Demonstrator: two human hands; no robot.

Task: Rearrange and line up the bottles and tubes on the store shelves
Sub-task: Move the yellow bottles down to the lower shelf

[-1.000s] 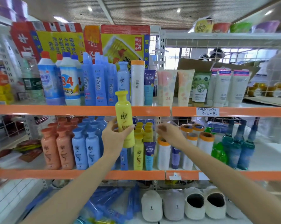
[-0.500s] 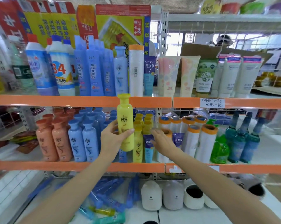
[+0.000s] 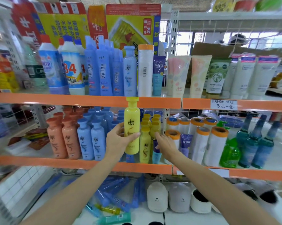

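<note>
I'm seeing the middle shelf (image 3: 82, 164) crowding with yellow bottles (image 3: 144, 143). My left hand (image 3: 119, 142) is wrapping fully around an upright yellow shampoo bottle (image 3: 131, 127), cap up. My right hand (image 3: 165, 143), fingers loosely spread, is touching a blue tube (image 3: 156, 153).

We read "84" in red on a white bottle (image 3: 72, 69) on the upper shelf, "24" on the yellow carton (image 3: 130, 28) behind it, and "高保湿" on a blue tube (image 3: 158, 73) there and a purple tube (image 3: 186, 143) below. A handwritten price tag (image 3: 223, 104) reads "3元一包".
</note>
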